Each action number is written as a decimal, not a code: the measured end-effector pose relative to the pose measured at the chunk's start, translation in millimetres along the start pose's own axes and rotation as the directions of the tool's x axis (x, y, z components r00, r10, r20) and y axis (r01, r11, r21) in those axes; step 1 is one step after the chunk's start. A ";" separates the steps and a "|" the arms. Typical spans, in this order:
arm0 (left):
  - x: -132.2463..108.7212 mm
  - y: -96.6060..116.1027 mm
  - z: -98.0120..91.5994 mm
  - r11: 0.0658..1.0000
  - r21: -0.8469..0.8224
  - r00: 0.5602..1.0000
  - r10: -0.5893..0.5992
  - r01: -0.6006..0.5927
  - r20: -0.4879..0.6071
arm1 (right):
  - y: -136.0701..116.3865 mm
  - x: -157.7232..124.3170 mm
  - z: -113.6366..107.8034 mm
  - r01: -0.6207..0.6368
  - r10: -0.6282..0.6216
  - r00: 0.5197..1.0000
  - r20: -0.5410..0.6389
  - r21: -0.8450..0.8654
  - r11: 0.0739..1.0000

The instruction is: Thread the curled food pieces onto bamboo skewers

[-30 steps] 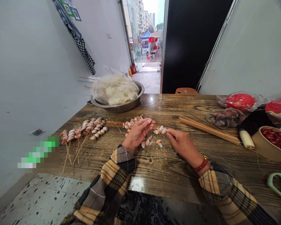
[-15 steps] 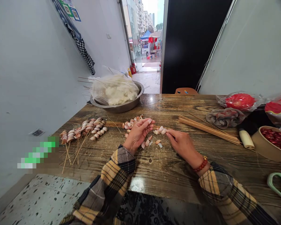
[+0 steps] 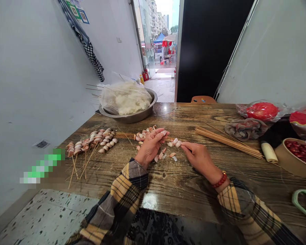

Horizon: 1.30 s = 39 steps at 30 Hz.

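Observation:
My left hand (image 3: pixel 153 144) is closed in a pinch on a pale garlic clove (image 3: pixel 163 133) above the middle of the table. To its right, my right hand (image 3: pixel 199 158) pinches the end of a short row of garlic cloves (image 3: pixel 175 143); any skewer through them is hard to make out. Loose unpeeled cloves (image 3: pixel 142 134) lie just behind my left hand, partly hidden by it. A few more cloves (image 3: pixel 157 157) and bits of peel (image 3: pixel 174 159) rest between my hands. Several skewers threaded with garlic (image 3: pixel 94 139) lie side by side at the left.
A metal basin (image 3: pixel 132 118) holding a bag of pale, lumpy food (image 3: pixel 129 100) stands at the back left. Bare bamboo skewers (image 3: pixel 226 142) lie right of centre. Farther right are a crumpled cloth (image 3: pixel 245 129), a tub (image 3: pixel 287 160) of red fruit and green-handled scissors (image 3: pixel 304 204).
Both hands keep nearly the same place and grip. The whole view has shifted very slightly to the right.

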<state>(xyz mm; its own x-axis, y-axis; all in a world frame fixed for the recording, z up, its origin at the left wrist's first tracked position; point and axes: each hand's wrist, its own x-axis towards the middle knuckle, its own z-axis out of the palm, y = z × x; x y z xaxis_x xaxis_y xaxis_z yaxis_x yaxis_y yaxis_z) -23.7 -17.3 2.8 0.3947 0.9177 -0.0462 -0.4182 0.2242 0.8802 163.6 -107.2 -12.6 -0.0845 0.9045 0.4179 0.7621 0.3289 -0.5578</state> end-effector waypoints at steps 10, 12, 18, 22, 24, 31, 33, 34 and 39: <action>0.1 -2.4 4.6 0.997 0.071 0.998 0.045 -0.042 -0.042 | -0.2 -1.0 1.9 -0.003 0.003 1.000 -0.018 0.003 1.000; -0.8 -1.6 6.5 0.996 0.081 0.998 0.043 -0.039 -0.050 | -0.9 -0.8 1.5 -0.003 0.003 1.000 -0.021 -0.001 1.000; -3.4 0.2 10.3 0.994 0.106 0.998 0.041 -0.036 -0.047 | -3.9 -0.5 0.4 -0.008 0.008 0.999 -0.046 -0.008 1.000; -4.1 -0.1 12.1 0.991 0.118 0.997 0.067 -0.063 -0.034 | -8.5 -0.2 0.4 0.007 -0.005 0.997 -0.071 0.031 0.999; -4.2 -0.6 13.4 0.990 0.119 0.997 0.073 -0.070 -0.028 | -10.1 -0.1 0.9 0.017 -0.013 0.997 -0.082 0.052 0.998; -2.0 -4.3 15.4 0.986 0.132 0.994 0.108 -0.106 -0.008 | -9.8 0.0 2.1 -0.028 0.032 0.996 -0.078 0.048 0.998; -1.7 -4.2 15.9 0.985 0.128 0.993 0.117 -0.114 -0.022 | -11.1 0.6 1.6 -0.027 0.032 0.996 -0.079 0.065 0.998; -1.9 -3.9 16.4 0.987 0.117 0.993 0.116 -0.113 -0.022 | -11.9 1.0 1.4 -0.025 0.032 0.996 -0.088 0.073 0.997; -5.0 -4.0 19.7 0.994 0.103 0.999 0.019 -0.023 0.039 | -13.8 2.0 1.8 -0.030 0.039 0.990 -0.138 0.069 0.997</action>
<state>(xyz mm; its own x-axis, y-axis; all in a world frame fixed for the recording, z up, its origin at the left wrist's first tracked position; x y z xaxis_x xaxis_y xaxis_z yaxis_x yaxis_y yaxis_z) -7.9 -29.2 8.9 0.4180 0.9084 -0.0108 -0.3407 0.1678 0.9251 151.8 -109.4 -5.3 0.0347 0.8708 0.4904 0.7181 0.3196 -0.6183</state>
